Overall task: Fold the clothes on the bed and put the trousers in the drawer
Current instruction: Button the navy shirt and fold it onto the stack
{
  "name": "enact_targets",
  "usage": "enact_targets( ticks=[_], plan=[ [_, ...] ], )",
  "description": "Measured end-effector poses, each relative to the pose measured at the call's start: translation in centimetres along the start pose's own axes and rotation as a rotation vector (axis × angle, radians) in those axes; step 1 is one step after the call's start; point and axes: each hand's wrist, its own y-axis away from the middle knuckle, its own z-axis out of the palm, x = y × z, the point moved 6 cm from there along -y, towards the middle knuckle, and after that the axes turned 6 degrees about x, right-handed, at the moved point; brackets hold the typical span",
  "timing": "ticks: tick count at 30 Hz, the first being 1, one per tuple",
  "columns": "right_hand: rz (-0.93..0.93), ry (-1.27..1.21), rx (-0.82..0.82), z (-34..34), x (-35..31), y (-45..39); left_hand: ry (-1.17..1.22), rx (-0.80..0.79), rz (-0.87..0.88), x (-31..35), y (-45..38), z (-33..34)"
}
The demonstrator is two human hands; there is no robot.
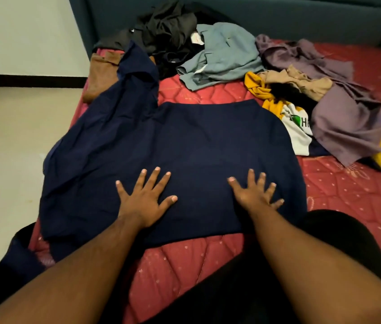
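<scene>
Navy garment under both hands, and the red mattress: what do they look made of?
Navy garment: thin matte woven cloth, probably; it lies flat with soft creases and no sheen. Red mattress: quilted fabric cover, slightly shiny, stitched in diamonds with small pale dots.

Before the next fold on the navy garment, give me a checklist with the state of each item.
1. Both hands flat on the navy garment: ok, left hand and right hand press it with spread fingers.
2. Middle section smoothed: ok.
3. Left side laid flat: not ok, it is rumpled and trails off the mattress edge.
4. Room to fold: ok on the near side; the white and yellow shirt touches the right edge.
5. Drawer ready: cannot tell, not in view.
</scene>
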Motion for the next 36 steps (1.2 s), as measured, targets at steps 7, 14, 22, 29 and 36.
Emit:
enact_targets(
  ticks=[7, 14, 22, 29, 36],
  plan=[
    [-0.446, 0.042, 0.036, -1.2, -6.8, 0.2, -0.116, 0.000, 0.133, 3.4, -3.2, -2.6],
    [-0.071, 0.076, 0.066, -3.8, -0.3, -6.8, -0.024, -0.010, -0.001, -3.9, -5.9, -2.8],
    [-0.730, 0.188, 0.146, 1.0, -15.6, -6.9, 0.062, 0.111, -0.302, -10.4, -16.1, -6.3],
    [-0.343, 0.192, 0.227, -1.5, -16.8, -17.1, 0.017, 0.374, -0.210, -11.2, -20.5, -8.2],
    [-0.668, 0.245, 0.265, -2.0, -18.9, -20.5, 0.005, 0.183, -0.029, -7.4, -23.2, -5.0]
  ],
)
